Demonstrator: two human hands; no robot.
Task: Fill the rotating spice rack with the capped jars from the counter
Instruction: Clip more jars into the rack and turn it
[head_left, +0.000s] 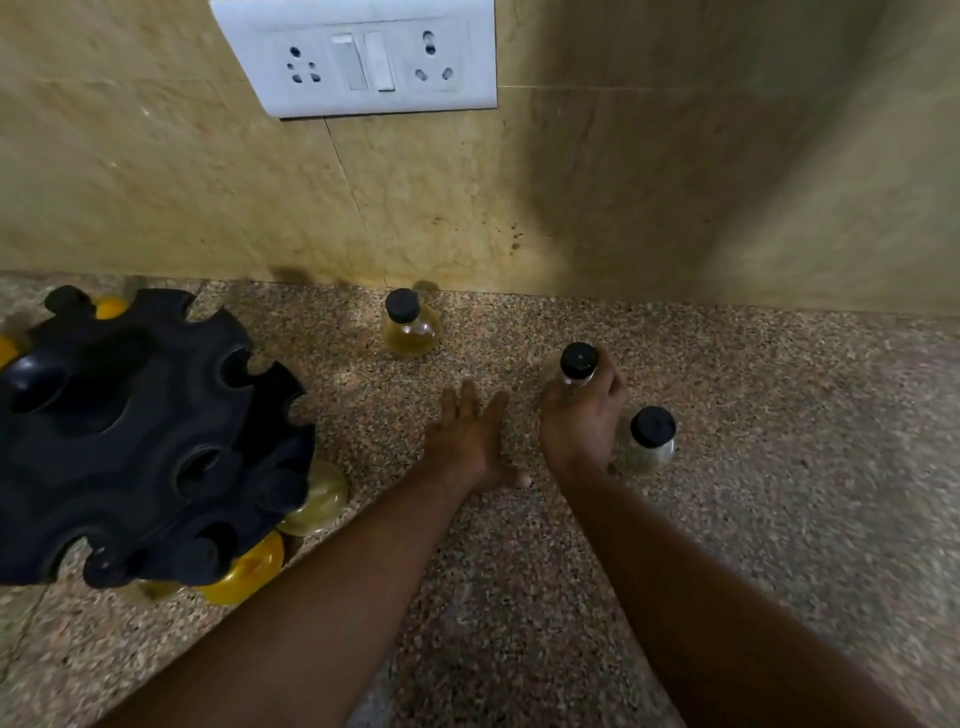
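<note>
We are partway through the job. The rack (140, 436) stands at the left of the worktop (779, 467), and some lower slots already carry jars: yellow jars (249, 571) show under its near edge and a pale jar (322, 499) sits at its right edge. The notches on the top tier that face us look unfilled.

Three capped jars are left outside the rack. The back jar (410, 327) stands near the wall (571, 182), well apart from the rack. Our right hand (582, 421) grips the held jar (577, 369), its fingers (615, 384) curled round the body below the black cap. The right jar (649, 441) stands just beside that hand. Our left hand (470, 441) lies flat on the worktop between the rack and the held jar, its fingers (467, 400) straight and spread, holding nothing.

We judge this jar is the next to go in, with two more after it.

Much is out of reach of the eye. The rack's left side is cut off by the frame and its far side is hidden, so we cannot count the free slots. Our hand covers most of the held jar, and we cannot tell whether its base touches the worktop. The rack is soft and dark, so slot shapes blur.
</note>
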